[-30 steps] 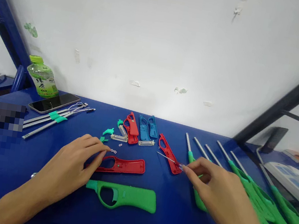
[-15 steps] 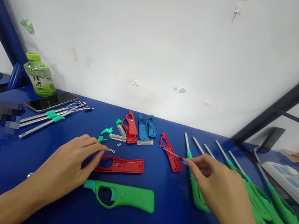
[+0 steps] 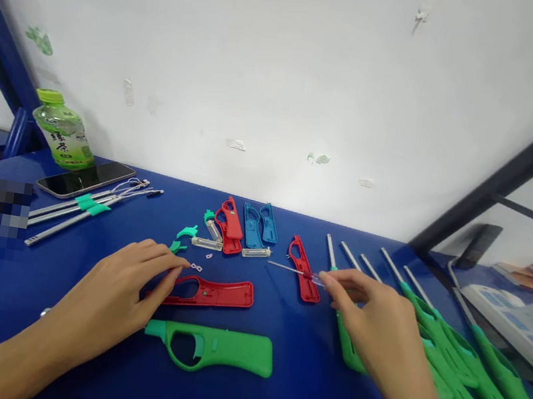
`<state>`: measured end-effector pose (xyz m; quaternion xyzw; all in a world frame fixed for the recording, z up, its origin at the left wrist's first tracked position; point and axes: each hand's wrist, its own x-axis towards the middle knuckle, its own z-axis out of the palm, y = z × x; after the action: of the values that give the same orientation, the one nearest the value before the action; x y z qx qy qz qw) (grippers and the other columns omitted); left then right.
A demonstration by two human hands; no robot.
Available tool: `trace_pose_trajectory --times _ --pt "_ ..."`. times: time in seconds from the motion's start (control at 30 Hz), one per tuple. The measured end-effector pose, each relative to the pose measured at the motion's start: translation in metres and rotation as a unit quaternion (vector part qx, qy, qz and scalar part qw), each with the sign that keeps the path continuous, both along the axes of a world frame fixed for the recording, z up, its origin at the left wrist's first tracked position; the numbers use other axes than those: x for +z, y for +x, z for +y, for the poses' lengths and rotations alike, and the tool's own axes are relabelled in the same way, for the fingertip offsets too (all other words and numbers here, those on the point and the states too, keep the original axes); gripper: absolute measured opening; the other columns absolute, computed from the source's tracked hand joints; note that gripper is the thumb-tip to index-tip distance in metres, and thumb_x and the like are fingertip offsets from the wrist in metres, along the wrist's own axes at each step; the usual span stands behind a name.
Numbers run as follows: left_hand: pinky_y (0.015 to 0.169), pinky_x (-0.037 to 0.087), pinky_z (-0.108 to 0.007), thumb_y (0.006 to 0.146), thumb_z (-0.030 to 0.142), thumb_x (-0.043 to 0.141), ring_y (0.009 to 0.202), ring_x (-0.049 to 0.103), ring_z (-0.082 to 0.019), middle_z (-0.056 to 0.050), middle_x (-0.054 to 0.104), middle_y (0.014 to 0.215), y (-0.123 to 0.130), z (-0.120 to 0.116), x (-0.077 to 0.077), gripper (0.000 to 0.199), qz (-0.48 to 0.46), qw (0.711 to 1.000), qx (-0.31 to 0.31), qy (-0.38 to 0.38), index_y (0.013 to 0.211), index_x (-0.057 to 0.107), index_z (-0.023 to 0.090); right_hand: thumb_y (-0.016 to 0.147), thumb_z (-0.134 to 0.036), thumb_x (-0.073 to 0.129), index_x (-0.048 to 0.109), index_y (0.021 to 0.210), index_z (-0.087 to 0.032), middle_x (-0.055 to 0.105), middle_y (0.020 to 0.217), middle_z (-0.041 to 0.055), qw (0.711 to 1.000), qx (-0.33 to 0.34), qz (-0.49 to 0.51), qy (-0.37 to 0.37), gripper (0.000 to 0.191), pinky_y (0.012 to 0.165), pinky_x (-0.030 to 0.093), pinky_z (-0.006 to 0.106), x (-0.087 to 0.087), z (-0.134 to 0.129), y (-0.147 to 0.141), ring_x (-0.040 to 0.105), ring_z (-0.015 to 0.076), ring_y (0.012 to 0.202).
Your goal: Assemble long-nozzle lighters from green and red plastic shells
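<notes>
My left hand (image 3: 123, 288) rests on the blue table, thumb and fingertips pinching the left end of a red lighter half-shell (image 3: 214, 293). A tiny white clip (image 3: 195, 267) lies just beyond its fingertips. My right hand (image 3: 376, 321) holds a thin screwdriver (image 3: 293, 271) with a red handle, its tip pointing left above a small red shell piece (image 3: 303, 277). A green lighter body (image 3: 215, 349) lies in front, between both hands.
Red and blue shell halves (image 3: 246, 227) and small teal triggers (image 3: 186, 233) lie at the middle back. Several assembled green long-nose lighters (image 3: 454, 354) lie to the right. Metal tubes (image 3: 75, 213), a phone (image 3: 85, 178) and a green tea bottle (image 3: 59, 131) are at the left.
My right hand has drawn the screwdriver slightly back and to the left, over the small red shell. The left hand has stayed on the red half-shell; the view shifted a little.
</notes>
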<state>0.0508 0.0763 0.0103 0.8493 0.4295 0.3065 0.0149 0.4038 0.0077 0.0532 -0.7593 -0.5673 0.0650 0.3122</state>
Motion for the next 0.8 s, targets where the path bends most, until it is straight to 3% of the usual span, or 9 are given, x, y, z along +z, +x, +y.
trace_pose_trajectory --times 0.13,0.27,0.37,0.47,0.6,0.8 --pt "0.083 0.059 -0.042 0.110 0.044 0.051 0.095 0.078 -0.029 -0.008 0.083 0.103 0.000 0.000 0.000 0.040 0.000 1.000 -0.005 -0.001 0.111 0.085 0.024 0.094 -0.056 0.072 0.080 0.081 -0.036 0.083 0.077 -0.0034 0.994 0.038 -0.074 -0.073 0.025 0.062 0.045 0.036 -0.007 -0.009 -0.014 0.079 0.0282 0.072" --pt "0.082 0.060 -0.041 0.110 0.044 0.051 0.092 0.078 -0.028 -0.006 0.083 0.102 0.000 -0.001 0.002 0.040 -0.006 1.000 -0.009 0.000 0.112 0.085 0.024 0.100 -0.064 0.070 0.077 0.078 -0.033 0.077 0.067 0.0001 0.981 0.005 -0.164 -0.099 0.039 0.057 0.035 0.036 -0.010 -0.006 -0.024 0.074 0.0311 0.066" --pt "0.082 0.059 -0.040 0.111 0.046 0.050 0.089 0.077 -0.026 -0.005 0.082 0.100 0.000 -0.001 0.003 0.041 -0.010 1.000 -0.011 0.004 0.109 0.085 0.025 0.107 -0.059 0.064 0.078 0.100 -0.030 0.083 0.087 0.0044 0.980 -0.020 -0.189 -0.063 0.033 0.060 0.039 0.036 -0.015 0.006 -0.027 0.078 0.0324 0.080" --pt "0.081 0.059 -0.039 0.111 0.045 0.049 0.087 0.076 -0.025 -0.004 0.082 0.098 0.000 0.000 0.003 0.041 -0.012 1.000 -0.011 0.003 0.108 0.085 0.026 0.103 -0.039 0.074 0.075 0.120 -0.025 0.084 0.105 0.0087 0.977 -0.008 -0.207 -0.059 0.022 0.066 0.044 0.036 -0.025 0.017 -0.025 0.080 0.0331 0.095" --pt "0.081 0.058 -0.038 0.111 0.045 0.049 0.088 0.076 -0.024 -0.005 0.082 0.098 0.000 0.000 0.003 0.040 -0.006 1.000 -0.009 0.005 0.110 0.085 0.026 0.104 -0.026 0.067 0.073 0.119 -0.025 0.083 0.097 0.0075 0.974 0.002 -0.214 -0.072 0.016 0.066 0.043 0.035 -0.033 0.021 -0.020 0.081 0.0298 0.087" --pt "0.085 0.059 -0.040 0.110 0.043 0.050 0.092 0.078 -0.026 -0.005 0.083 0.102 0.000 0.000 0.002 0.038 -0.007 1.000 -0.014 0.006 0.109 0.084 0.025 0.109 -0.031 0.057 0.074 0.113 -0.023 0.082 0.098 0.0115 0.971 -0.014 -0.228 -0.074 0.018 0.065 0.044 0.037 -0.034 0.018 -0.013 0.079 0.0310 0.084"
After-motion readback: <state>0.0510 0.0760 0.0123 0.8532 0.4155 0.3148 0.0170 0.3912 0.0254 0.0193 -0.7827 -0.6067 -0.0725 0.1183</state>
